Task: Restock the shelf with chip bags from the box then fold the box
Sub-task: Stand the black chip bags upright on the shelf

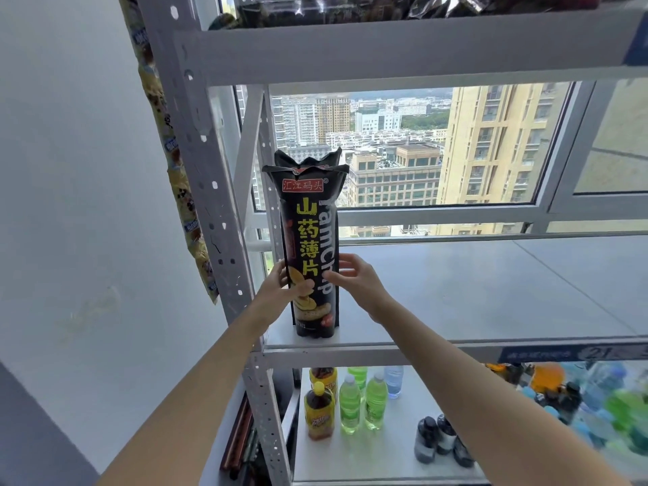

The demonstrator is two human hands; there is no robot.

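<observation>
A tall black chip bag (310, 240) with yellow lettering stands upright at the left front corner of the grey middle shelf (491, 292). A second black bag top shows right behind it. My left hand (280, 285) presses the bag's left side with its fingers on the front. My right hand (354, 275) touches the bag's right side, fingers spread and curved around it. The box is out of view.
The grey metal upright (210, 191) stands just left of the bag. Dark bags (350, 8) fill the top shelf. Drink bottles (350, 398) stand on the lower shelf. A snack strip (175, 163) hangs on the left. A window lies behind.
</observation>
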